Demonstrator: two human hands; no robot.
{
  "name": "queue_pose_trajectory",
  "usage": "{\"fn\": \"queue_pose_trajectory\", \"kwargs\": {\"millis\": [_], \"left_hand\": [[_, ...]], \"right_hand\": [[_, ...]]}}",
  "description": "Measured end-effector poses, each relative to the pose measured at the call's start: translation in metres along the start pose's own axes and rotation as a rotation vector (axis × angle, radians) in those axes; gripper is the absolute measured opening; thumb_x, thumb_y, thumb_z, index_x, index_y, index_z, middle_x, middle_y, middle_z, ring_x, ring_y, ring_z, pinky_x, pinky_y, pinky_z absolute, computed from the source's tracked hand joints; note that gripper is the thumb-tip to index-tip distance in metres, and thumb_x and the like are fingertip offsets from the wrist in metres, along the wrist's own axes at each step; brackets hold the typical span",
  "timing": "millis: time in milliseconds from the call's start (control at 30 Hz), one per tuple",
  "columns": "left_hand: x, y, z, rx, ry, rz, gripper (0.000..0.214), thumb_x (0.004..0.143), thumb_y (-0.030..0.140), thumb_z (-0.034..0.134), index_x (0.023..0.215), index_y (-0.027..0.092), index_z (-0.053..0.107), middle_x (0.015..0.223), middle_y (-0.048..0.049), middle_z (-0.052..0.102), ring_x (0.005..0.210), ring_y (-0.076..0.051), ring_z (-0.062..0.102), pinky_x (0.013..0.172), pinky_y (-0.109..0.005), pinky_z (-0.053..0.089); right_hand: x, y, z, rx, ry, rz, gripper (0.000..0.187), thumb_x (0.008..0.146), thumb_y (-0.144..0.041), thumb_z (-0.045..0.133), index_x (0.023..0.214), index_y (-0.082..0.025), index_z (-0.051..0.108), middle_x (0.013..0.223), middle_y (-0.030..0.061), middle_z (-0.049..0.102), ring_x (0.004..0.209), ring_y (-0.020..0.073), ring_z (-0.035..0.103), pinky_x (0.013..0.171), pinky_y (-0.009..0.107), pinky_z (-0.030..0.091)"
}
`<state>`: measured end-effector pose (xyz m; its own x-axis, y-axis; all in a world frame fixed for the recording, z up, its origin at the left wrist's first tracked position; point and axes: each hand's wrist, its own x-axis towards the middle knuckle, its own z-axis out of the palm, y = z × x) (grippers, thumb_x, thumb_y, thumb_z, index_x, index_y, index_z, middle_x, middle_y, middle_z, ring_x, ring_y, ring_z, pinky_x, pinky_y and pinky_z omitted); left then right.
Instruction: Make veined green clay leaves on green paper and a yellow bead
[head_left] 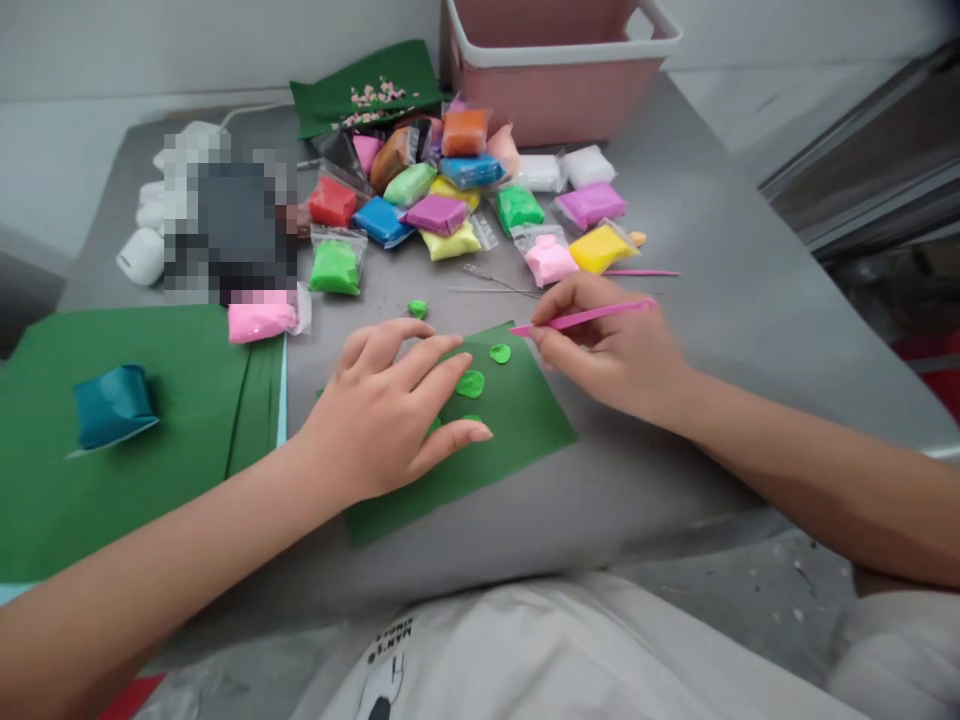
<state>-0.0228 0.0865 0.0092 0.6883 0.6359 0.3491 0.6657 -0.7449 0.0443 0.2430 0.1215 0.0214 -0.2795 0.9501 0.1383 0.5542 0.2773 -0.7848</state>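
My left hand (394, 405) lies flat with fingers stretched out on a small dark green felt sheet (517, 420) on the grey table. Flat light green clay pieces (471, 383) lie on the sheet just beyond its fingertips, another one (500, 352) nearer the sheet's far edge. My right hand (607, 345) is closed on a thin pink modelling tool (585, 317), held like a pen, its tip close to that far clay piece. A small green clay lump (418, 309) sits on the bare table behind the sheet.
Several bags of coloured clay (439, 213) are heaped at the back, before a pink plastic bin (559, 60). A large green felt sheet (187, 420) at the left carries a teal clay bag (112, 403). Another pink tool (641, 272) and thin wires (487, 280) lie nearby.
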Motion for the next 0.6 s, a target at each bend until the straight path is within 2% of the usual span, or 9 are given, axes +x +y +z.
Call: {"fn": "queue_pose_trajectory", "kwargs": {"millis": [100, 267, 367, 500, 600], "left_hand": [[0.001, -0.017, 0.01, -0.081, -0.023, 0.051, 0.07, 0.115, 0.066, 0.03, 0.136, 0.018, 0.076, 0.142, -0.0147, 0.078, 0.133, -0.041, 0.066, 0.106, -0.056, 0.047], [-0.001, -0.022, 0.018, -0.212, -0.059, 0.099, 0.083, 0.114, 0.07, 0.018, 0.142, 0.012, 0.071, 0.151, -0.0166, 0.072, 0.142, -0.039, 0.061, 0.111, -0.053, 0.04], [-0.003, -0.024, 0.019, -0.298, -0.082, 0.085, 0.09, 0.112, 0.075, 0.014, 0.145, 0.011, 0.068, 0.155, -0.0174, 0.069, 0.143, -0.038, 0.062, 0.114, -0.05, 0.037], [-0.001, -0.026, 0.017, -0.37, -0.126, 0.048, 0.098, 0.109, 0.08, 0.009, 0.149, 0.011, 0.065, 0.156, -0.0176, 0.068, 0.143, -0.036, 0.062, 0.114, -0.047, 0.035], [0.001, -0.027, 0.013, -0.386, -0.158, 0.042, 0.099, 0.109, 0.081, 0.008, 0.15, 0.01, 0.065, 0.157, -0.0172, 0.068, 0.143, -0.036, 0.063, 0.113, -0.046, 0.033]], "right_hand": [[0.001, 0.003, 0.008, -0.138, -0.016, -0.054, 0.012, 0.09, -0.035, 0.065, 0.086, -0.027, 0.057, 0.074, 0.0021, 0.071, 0.059, 0.0209, 0.063, 0.059, 0.036, 0.048], [-0.004, 0.007, 0.014, -0.217, -0.022, -0.136, 0.011, 0.088, -0.028, 0.059, 0.082, -0.029, 0.05, 0.07, 0.0007, 0.071, 0.053, 0.0202, 0.06, 0.056, 0.036, 0.046], [-0.006, 0.012, 0.018, -0.26, 0.001, -0.244, 0.015, 0.087, -0.017, 0.057, 0.085, -0.03, 0.049, 0.07, -0.002, 0.072, 0.053, 0.0187, 0.063, 0.056, 0.033, 0.049], [-0.007, 0.021, 0.023, -0.306, 0.106, -0.455, 0.024, 0.085, -0.006, 0.056, 0.091, -0.028, 0.049, 0.071, -0.0064, 0.072, 0.052, 0.0127, 0.063, 0.049, 0.026, 0.043], [-0.007, 0.024, 0.025, -0.339, 0.113, -0.494, 0.025, 0.086, -0.005, 0.055, 0.093, -0.028, 0.048, 0.073, -0.0067, 0.071, 0.052, 0.011, 0.062, 0.048, 0.024, 0.042]]}}
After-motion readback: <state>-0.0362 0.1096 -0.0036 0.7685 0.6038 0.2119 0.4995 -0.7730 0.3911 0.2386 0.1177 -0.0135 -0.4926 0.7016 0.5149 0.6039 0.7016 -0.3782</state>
